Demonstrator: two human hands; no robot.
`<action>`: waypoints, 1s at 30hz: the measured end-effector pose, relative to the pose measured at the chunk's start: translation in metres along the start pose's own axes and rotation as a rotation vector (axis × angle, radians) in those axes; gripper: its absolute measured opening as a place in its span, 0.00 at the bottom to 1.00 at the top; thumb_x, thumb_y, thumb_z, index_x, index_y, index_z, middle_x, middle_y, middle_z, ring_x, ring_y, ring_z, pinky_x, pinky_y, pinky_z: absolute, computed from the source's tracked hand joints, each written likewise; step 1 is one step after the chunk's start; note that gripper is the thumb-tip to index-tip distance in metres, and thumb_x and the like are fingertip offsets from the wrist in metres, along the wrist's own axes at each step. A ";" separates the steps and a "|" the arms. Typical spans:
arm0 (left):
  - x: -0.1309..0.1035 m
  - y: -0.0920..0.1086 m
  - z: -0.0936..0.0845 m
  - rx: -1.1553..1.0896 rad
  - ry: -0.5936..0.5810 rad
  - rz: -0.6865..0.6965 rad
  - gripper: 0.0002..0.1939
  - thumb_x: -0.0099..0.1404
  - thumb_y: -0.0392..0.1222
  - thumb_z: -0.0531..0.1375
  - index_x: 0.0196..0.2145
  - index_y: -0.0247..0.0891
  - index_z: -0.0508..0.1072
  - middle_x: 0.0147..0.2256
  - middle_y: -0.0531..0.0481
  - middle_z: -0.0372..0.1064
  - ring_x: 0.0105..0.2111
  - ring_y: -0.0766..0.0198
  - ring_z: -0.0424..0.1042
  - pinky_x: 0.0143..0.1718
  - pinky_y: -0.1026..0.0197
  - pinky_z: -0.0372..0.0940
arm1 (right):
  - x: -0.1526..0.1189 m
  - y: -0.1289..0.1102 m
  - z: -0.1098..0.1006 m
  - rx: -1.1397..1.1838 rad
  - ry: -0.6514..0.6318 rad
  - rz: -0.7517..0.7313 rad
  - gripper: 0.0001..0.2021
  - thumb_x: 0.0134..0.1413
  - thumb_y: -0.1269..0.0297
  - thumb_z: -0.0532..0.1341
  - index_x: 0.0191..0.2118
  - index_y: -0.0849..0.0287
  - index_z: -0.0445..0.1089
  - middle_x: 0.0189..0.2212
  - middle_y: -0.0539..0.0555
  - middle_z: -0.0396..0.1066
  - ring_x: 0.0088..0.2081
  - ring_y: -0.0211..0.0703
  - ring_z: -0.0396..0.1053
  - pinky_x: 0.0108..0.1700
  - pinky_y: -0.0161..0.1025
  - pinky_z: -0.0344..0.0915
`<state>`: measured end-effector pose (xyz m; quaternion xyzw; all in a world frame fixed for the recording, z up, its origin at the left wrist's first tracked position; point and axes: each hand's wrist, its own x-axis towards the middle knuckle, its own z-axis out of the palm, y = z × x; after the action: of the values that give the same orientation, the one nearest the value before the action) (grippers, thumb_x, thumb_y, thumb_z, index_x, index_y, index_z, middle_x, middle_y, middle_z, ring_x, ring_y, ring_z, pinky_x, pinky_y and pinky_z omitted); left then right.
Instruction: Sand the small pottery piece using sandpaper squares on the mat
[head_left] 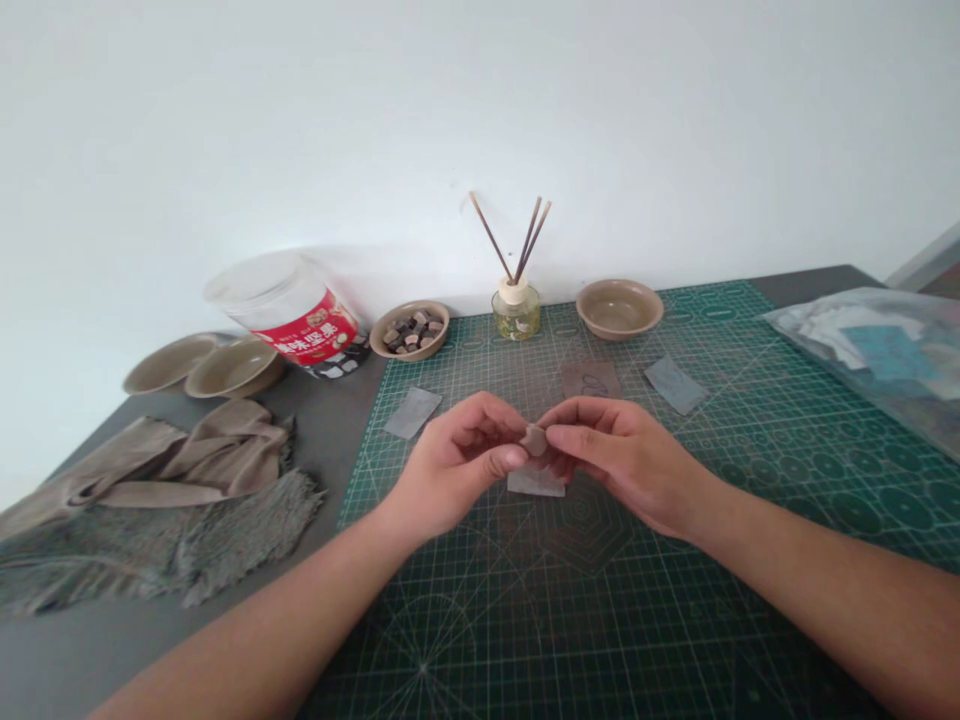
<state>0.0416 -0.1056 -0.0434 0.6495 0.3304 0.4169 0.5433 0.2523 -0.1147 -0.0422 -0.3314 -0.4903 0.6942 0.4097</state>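
Observation:
A small pinkish-brown block (534, 440) with a curved notch in its edge is held between my two hands above the mat. My left hand (469, 450) pinches it from the left with thumb and fingers. From the other side, my right hand (622, 450) grips it, the thumb pressed against its edge. Under the hands lies a grey sheet (536, 484) that looks like sandpaper, partly covered by the fingers. Similar grey pieces lie nearby, one on the left (414, 413) and one on the right (676, 384), with a brown square (591, 381) behind my right hand.
A green cutting mat (465, 620) covers much of the table. Along the back stand a bowl of small blocks (410, 331), a reed diffuser (517, 310) and another bowl (620, 308). Left are a plastic jar (292, 315), two bowls and cloths (187, 490); right, a plastic bag (877, 345).

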 end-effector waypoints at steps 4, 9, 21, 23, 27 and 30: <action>-0.003 0.000 0.001 0.023 -0.024 0.091 0.14 0.63 0.35 0.68 0.46 0.40 0.74 0.36 0.48 0.75 0.35 0.63 0.76 0.37 0.61 0.71 | -0.003 0.000 0.001 0.128 -0.052 0.071 0.08 0.58 0.62 0.66 0.40 0.60 0.76 0.32 0.53 0.78 0.30 0.39 0.73 0.35 0.37 0.70; -0.003 0.000 -0.001 0.113 -0.056 0.103 0.08 0.65 0.36 0.65 0.44 0.39 0.77 0.37 0.46 0.75 0.37 0.60 0.75 0.39 0.59 0.70 | -0.003 -0.001 0.001 0.189 -0.074 0.110 0.08 0.59 0.59 0.66 0.38 0.58 0.73 0.31 0.51 0.77 0.30 0.39 0.74 0.35 0.38 0.69; 0.009 -0.004 -0.011 1.089 -0.253 0.034 0.26 0.65 0.52 0.64 0.60 0.53 0.69 0.62 0.44 0.61 0.58 0.43 0.60 0.56 0.37 0.56 | 0.010 0.002 -0.024 -1.076 0.022 -0.451 0.05 0.52 0.72 0.67 0.35 0.56 0.74 0.35 0.51 0.76 0.40 0.44 0.69 0.46 0.43 0.65; 0.008 -0.007 -0.008 1.171 -0.254 0.012 0.21 0.67 0.54 0.62 0.57 0.53 0.71 0.61 0.45 0.61 0.56 0.44 0.60 0.54 0.38 0.55 | 0.012 0.008 -0.024 -1.194 -0.052 -0.484 0.04 0.53 0.72 0.67 0.34 0.57 0.73 0.34 0.51 0.75 0.39 0.45 0.68 0.47 0.44 0.63; 0.006 -0.005 -0.004 1.226 -0.256 0.015 0.20 0.68 0.53 0.62 0.56 0.53 0.71 0.56 0.48 0.65 0.52 0.48 0.60 0.51 0.42 0.56 | 0.013 0.014 -0.024 -1.296 -0.113 -0.492 0.03 0.57 0.72 0.66 0.33 0.58 0.72 0.33 0.52 0.74 0.38 0.45 0.67 0.47 0.45 0.61; 0.005 -0.001 -0.002 1.226 -0.279 0.007 0.20 0.69 0.52 0.61 0.57 0.53 0.71 0.52 0.48 0.68 0.49 0.50 0.61 0.48 0.46 0.56 | 0.014 0.013 -0.024 -1.315 -0.087 -0.481 0.04 0.57 0.72 0.65 0.32 0.59 0.72 0.33 0.52 0.74 0.38 0.45 0.66 0.47 0.45 0.60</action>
<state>0.0422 -0.1000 -0.0438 0.8923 0.4333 0.0648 0.1088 0.2634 -0.0952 -0.0628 -0.3646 -0.8843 0.1562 0.2464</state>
